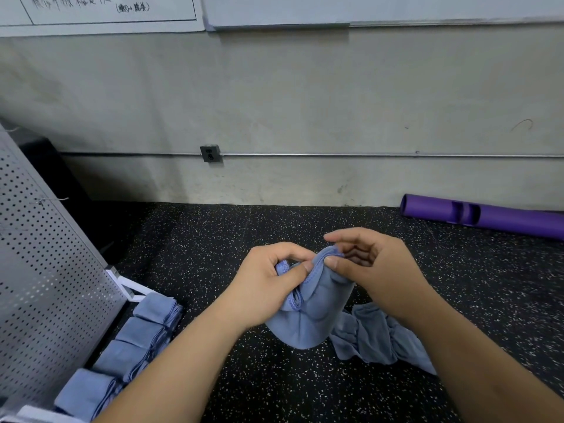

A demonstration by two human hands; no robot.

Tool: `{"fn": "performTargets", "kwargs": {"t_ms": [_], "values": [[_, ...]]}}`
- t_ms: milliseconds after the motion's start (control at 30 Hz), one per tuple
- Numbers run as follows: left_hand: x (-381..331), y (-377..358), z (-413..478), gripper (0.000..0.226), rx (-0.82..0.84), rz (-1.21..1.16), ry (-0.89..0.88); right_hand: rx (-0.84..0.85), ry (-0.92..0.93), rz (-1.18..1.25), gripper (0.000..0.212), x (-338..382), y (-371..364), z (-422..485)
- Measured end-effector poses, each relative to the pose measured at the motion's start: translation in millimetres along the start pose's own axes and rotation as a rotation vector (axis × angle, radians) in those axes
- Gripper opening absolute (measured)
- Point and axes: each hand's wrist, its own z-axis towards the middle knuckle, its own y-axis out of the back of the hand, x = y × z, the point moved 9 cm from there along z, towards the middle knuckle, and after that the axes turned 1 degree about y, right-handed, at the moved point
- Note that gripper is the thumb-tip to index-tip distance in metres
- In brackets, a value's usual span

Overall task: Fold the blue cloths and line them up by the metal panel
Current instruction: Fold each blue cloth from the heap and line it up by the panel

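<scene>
From the head camera, looking down at the floor (213, 239), which is black rubber flecked with white. Both hands are up in the middle, close together. The left hand (268, 282) pinches the stitched hem of a blue cloth (308, 319) between thumb and forefinger. The right hand (372, 270) is just beside it, with thumb and curled fingers nipping the same top edge. The cloth hangs down from that grip in a soft bulge, and its lower end is right at the floor.

Just to the right of it, partly under the right forearm, a second crumpled cloth (375, 340) lies loose on the floor.

Over on the left, four folded cloths (134, 334) sit in a neat row, one after another, running along the foot of the perforated metal panel (45, 270), which leans up out of the left edge of the picture.

Further back, a purple tube (488, 216) lies where the floor meets the grey wall (305, 102). A socket box (210, 153) sits on a thin pipe (366, 154) running across that wall. A whiteboard (100, 10) with handwriting shows at the top left.
</scene>
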Motion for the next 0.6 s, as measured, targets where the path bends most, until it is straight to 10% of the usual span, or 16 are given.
{"fn": "performTargets", "kwargs": {"t_ms": [233, 433, 600], "values": [[5.1, 15.3, 2.5, 0.012, -0.133, 0.053, -0.028, -0.048, 0.014, -0.094, 0.015, -1.2, 9.0, 0.8], [35.7, 100.9, 0.1, 0.017, -0.522, -0.069, 0.123, -0.411, -0.030, -0.009, 0.014, -24.9, 93.5, 5.0], [54.1, 95.3, 2.8, 0.037, -0.387, -0.283, 0.235, -0.412, -0.070, 0.063, 0.013, -40.4, 104.1, 5.9]]}}
